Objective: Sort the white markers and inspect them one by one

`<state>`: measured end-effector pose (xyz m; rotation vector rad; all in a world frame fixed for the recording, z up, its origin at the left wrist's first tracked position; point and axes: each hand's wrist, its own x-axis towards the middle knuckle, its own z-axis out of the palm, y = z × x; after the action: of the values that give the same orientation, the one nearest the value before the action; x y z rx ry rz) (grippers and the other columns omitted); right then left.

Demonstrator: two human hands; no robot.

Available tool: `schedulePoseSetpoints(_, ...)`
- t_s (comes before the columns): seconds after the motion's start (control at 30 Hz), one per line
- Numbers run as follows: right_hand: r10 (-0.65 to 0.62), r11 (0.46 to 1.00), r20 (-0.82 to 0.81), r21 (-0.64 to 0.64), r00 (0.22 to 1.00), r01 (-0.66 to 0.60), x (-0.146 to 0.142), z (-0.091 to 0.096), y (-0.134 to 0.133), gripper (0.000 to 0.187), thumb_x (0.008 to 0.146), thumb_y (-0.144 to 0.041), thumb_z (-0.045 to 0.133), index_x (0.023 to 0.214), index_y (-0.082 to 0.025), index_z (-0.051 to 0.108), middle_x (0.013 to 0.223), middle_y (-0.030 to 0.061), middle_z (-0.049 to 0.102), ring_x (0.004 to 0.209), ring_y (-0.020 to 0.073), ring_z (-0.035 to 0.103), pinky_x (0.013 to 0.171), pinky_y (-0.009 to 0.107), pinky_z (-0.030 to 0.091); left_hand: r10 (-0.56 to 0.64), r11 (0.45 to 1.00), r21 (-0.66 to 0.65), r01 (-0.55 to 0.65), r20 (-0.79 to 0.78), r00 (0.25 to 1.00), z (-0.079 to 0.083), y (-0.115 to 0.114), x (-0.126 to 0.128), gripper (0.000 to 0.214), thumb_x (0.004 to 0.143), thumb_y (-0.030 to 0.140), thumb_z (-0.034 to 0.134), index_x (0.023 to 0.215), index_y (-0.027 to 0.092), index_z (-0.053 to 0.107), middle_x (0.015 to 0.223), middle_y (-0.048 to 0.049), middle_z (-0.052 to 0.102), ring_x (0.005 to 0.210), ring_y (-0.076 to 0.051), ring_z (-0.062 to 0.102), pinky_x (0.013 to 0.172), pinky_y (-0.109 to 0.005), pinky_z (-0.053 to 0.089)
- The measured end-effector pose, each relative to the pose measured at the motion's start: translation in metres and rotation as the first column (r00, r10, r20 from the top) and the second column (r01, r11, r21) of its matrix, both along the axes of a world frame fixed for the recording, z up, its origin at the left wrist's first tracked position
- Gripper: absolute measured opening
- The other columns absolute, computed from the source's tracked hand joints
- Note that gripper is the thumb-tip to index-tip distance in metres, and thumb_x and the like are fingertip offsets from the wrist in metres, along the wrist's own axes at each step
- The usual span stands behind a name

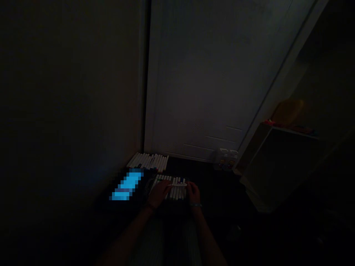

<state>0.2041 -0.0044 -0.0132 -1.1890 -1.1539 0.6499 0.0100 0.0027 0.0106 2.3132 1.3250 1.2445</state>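
The room is very dark. A row of white markers (169, 186) lies on the dark floor in front of me. My left hand (159, 194) and my right hand (193, 193) reach over this row. Between them they hold one white marker (177, 183) crosswise, each hand with fingers closed on an end. A second row of white markers (148, 161) lies farther back against the wall corner. My right wrist wears a pale band.
A glowing blue screen (127, 186) lies on the floor left of the markers. A white door (210, 81) stands behind. A low white shelf unit (280, 162) is at right, with a small pale object (226, 158) near its foot.
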Motion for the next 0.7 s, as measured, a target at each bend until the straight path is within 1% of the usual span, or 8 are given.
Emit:
schedulePoseSetpoints(0.13, 0.007, 1.0, 0.012, -0.002, 1.0, -0.007, 0.0009, -0.0006, 0.0005, 0.032, 0.074, -0.043, 0.05, 0.089, -0.017, 0.063, 0.087, 0.0041, 0.062, 0.082, 0.017, 0.055, 0.075, 0.027, 0.041, 0.037, 0.999, -0.02, -0.037, 0.022, 0.999, 0.0006, -0.0008, 0.0005, 0.021, 0.082, 0.029, 0.042, 0.092, 0.022, 0.059, 0.094, -0.0043, 0.062, 0.089, -0.016, 0.057, 0.081, -0.03, 0.043)
schedulePoseSetpoints(0.23, 0.016, 1.0, 0.025, 0.011, 1.0, -0.016, 0.0013, 0.0007, 0.0001, 0.032, 0.074, -0.043, 0.051, 0.088, -0.017, 0.064, 0.085, 0.0036, 0.063, 0.081, 0.0171, 0.055, 0.074, 0.026, 0.041, 0.067, 0.998, -0.017, -0.066, 0.036, 0.997, 0.0005, -0.0007, 0.0012, 0.022, 0.082, 0.029, 0.041, 0.091, 0.022, 0.06, 0.093, -0.0034, 0.063, 0.088, -0.016, 0.057, 0.08, -0.028, 0.043)
schedulePoseSetpoints(0.43, -0.004, 1.0, 0.073, 0.013, 0.997, 0.003, -0.0003, 0.0032, -0.0026, 0.032, 0.075, -0.045, 0.048, 0.085, -0.018, 0.064, 0.082, 0.0031, 0.062, 0.079, 0.0166, 0.054, 0.072, 0.026, 0.04, 0.071, 0.995, -0.071, -0.075, -0.05, 0.996, -0.0017, 0.0003, 0.0004, 0.029, 0.086, 0.034, 0.033, 0.096, 0.02, 0.057, 0.098, -0.0036, 0.062, 0.092, -0.015, 0.056, 0.084, -0.029, 0.041)
schedulePoseSetpoints(0.57, -0.029, 1.0, 0.111, -0.006, 0.993, 0.03, -0.0004, 0.0008, -0.0023, 0.034, 0.077, -0.045, 0.045, 0.084, -0.018, 0.063, 0.08, 0.0033, 0.061, 0.075, 0.0159, 0.054, 0.069, 0.024, 0.04, 0.089, 0.994, -0.063, -0.095, -0.08, 0.993, -0.0041, 0.0001, -0.0005, 0.03, 0.087, 0.037, 0.032, 0.099, 0.021, 0.055, 0.103, -0.0037, 0.06, 0.095, -0.016, 0.055, 0.084, -0.029, 0.04)
schedulePoseSetpoints(0.7, -0.072, 0.997, 0.179, 0.003, 0.981, 0.073, 0.0006, 0.0003, -0.0022, 0.034, 0.078, -0.047, 0.044, 0.082, -0.018, 0.063, 0.077, 0.0031, 0.061, 0.073, 0.0157, 0.052, 0.066, 0.024, 0.039, 0.104, 0.991, -0.075, -0.112, -0.097, 0.99, -0.0022, -0.0014, 0.0008, 0.03, 0.087, 0.037, 0.032, 0.098, 0.021, 0.055, 0.099, -0.0034, 0.061, 0.092, -0.015, 0.056, 0.082, -0.028, 0.04)
